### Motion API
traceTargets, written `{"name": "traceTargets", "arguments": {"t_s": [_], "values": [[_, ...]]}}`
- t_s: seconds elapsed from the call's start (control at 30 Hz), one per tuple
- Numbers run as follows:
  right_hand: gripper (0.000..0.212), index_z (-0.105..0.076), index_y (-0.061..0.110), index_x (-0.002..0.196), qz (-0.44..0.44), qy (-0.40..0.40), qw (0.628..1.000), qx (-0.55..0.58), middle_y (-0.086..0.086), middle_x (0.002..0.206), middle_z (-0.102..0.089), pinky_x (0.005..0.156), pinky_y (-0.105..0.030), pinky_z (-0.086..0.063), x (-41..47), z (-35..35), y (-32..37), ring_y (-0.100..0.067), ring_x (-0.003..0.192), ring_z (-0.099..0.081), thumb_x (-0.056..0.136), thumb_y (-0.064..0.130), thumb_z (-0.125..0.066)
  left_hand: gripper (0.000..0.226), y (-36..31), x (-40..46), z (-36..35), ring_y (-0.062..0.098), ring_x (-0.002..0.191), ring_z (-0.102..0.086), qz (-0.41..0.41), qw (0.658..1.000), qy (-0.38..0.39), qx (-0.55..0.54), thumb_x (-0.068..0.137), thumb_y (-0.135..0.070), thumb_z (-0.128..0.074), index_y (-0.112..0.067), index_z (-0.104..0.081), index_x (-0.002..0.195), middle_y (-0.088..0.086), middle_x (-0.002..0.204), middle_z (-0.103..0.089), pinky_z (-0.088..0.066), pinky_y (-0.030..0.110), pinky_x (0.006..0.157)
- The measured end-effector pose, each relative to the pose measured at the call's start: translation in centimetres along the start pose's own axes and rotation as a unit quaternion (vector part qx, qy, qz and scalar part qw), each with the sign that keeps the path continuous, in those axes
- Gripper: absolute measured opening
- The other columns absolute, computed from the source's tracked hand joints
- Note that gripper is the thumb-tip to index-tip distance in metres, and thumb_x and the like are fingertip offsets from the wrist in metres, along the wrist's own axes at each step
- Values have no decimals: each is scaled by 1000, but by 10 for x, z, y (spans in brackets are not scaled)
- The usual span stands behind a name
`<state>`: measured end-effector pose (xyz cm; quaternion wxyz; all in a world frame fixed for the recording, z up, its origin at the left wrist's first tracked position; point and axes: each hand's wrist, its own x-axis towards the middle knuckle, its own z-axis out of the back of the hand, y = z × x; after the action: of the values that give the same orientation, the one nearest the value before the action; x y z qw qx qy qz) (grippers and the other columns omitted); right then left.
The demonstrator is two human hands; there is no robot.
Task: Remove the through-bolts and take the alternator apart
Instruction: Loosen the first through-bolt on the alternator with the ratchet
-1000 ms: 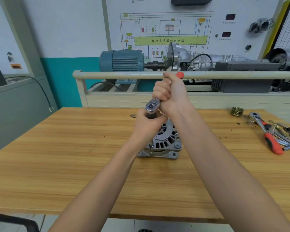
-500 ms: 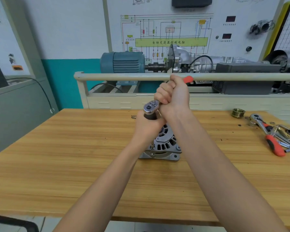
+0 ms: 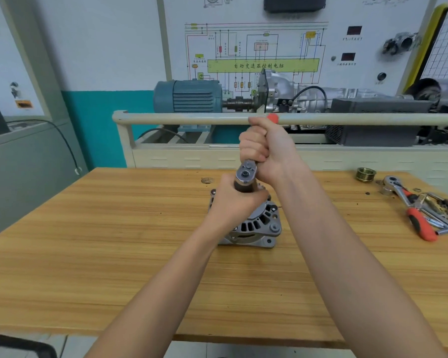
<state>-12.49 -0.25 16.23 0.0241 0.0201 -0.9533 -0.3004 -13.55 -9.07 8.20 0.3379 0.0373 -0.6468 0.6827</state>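
A silver alternator [image 3: 259, 226] with slotted vents stands on the wooden table [image 3: 114, 254], in the middle. A ratchet wrench [image 3: 246, 174] stands over it, head up, with a dark socket extension running down toward the housing. My left hand [image 3: 234, 202] grips the extension just below the ratchet head and hides the alternator's top. My right hand [image 3: 265, 148] grips the wrench's handle; only the handle's red end [image 3: 272, 117] shows above my fist. The bolt under the socket is hidden.
At the table's right edge lie a second ratchet with a red handle [image 3: 411, 213], loose sockets and small parts. A grooved pulley [image 3: 365, 174] sits at the back right. Behind the table runs a rail [image 3: 179, 118] before a motor stand.
My right hand has swung the wrench handle slightly left and back, so less of its red end shows. My left hand stays on the extension. The alternator has not moved.
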Motion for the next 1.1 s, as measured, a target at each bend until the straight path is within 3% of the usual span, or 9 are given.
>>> {"name": "traceTargets", "arguments": {"t_s": [0.1, 0.17, 0.33, 0.4, 0.57, 0.63, 0.8, 0.87, 1.1], "values": [[50, -31, 17, 43, -120, 77, 987, -73, 10, 41, -13, 24, -17, -13, -2, -1, 3, -4, 32, -7, 91, 21, -46, 40, -5, -1, 13, 8, 43, -34, 5, 979, 196, 58, 73, -1, -69, -16, -41, 49, -8, 45, -40, -30, 16, 47], [47, -31, 17, 44, -142, 88, 981, -98, 12, 45, -12, 24, -17, -14, -2, -4, 0, -4, 32, -8, 87, 21, -48, 41, -5, 1, 16, 6, 42, -35, 25, 972, 224, 70, 75, -3, -70, -17, -41, 50, -10, 45, -41, -31, 15, 47], [56, -30, 19, 44, 67, -34, 996, 49, 8, 34, -19, 23, -16, -13, 3, -3, -7, -5, 23, -16, 99, 18, -43, 34, 0, 2, -3, 12, 47, -29, 40, 995, -80, -43, 76, 8, -60, -13, -40, 58, -2, 49, -37, -27, 21, 45], [55, -30, 19, 46, 97, -47, 993, 56, 7, 35, -18, 24, -16, -12, 1, -2, -6, -6, 24, -15, 99, 18, -43, 34, 1, 2, -4, 13, 48, -29, 41, 993, -99, -43, 75, 6, -61, -14, -40, 58, 0, 50, -37, -27, 20, 45], [52, -31, 17, 43, -97, 86, 990, -53, 10, 42, -12, 26, -17, -10, -4, 0, 0, -4, 34, -6, 94, 22, -43, 32, -5, -3, 17, 17, 47, -38, 12, 979, 195, 65, 72, -12, -71, -3, -46, 54, 7, 50, -43, -33, 27, 50], [47, -32, 17, 43, -132, 105, 982, -79, 11, 44, -12, 25, -17, -12, -4, -2, -2, -4, 34, -7, 87, 22, -48, 34, -8, -4, 18, 13, 43, -38, 12, 972, 220, 88, 72, -13, -70, -10, -45, 50, 1, 45, -44, -33, 26, 50], [50, -31, 18, 49, 69, -40, 997, 23, 8, 35, -19, 24, -17, -14, 5, -6, -8, -6, 25, -15, 98, 18, -44, 40, -3, 3, -1, 6, 39, -27, 50, 994, -87, -49, 74, 10, -59, -15, -36, 52, -9, 41, -35, -26, 17, 40], [48, -29, 19, 53, 98, -55, 993, 39, 7, 35, -18, 25, -17, -14, 5, -5, -8, -6, 25, -15, 99, 18, -43, 40, -2, 3, -6, 7, 41, -26, 49, 987, -135, -74, 74, 10, -60, -14, -35, 53, -9, 43, -34, -26, 17, 42], [48, -32, 16, 43, -151, 101, 980, -78, 11, 44, -11, 24, -19, -15, -2, -4, -3, -4, 33, -6, 89, 22, -46, 35, -3, -4, 18, 6, 42, -42, 4, 972, 227, 55, 74, -10, -71, -21, -47, 50, -9, 45, -48, -36, 16, 48]]}}
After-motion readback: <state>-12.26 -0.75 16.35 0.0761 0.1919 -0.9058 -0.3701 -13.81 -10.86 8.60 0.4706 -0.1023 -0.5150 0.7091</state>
